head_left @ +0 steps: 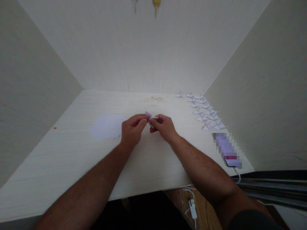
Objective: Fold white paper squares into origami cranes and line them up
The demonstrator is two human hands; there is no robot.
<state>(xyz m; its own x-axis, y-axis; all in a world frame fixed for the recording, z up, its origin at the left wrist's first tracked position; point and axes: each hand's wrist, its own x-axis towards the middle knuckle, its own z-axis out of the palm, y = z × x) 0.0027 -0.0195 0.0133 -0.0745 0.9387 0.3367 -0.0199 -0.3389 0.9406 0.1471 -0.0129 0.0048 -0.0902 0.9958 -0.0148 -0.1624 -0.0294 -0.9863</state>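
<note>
A small folded white paper crane (148,114) is pinched between my two hands over the middle of the table. My left hand (133,128) grips its left side with thumb and fingers closed. On the other side, my right hand (164,126) pinches it, with a thin pointed end of the paper sticking out near the fingers. Much of the folded paper is hidden by my fingers. Just left of my left hand lies a spread of white paper sheets (105,126), partly covered by that hand.
Several finished paper cranes (202,118) stand in rows at the right rear of the white table (153,166). A phone (226,148) with a cable lies in front of them. Walls enclose the back and sides. A small orange spot (55,128) shows at left.
</note>
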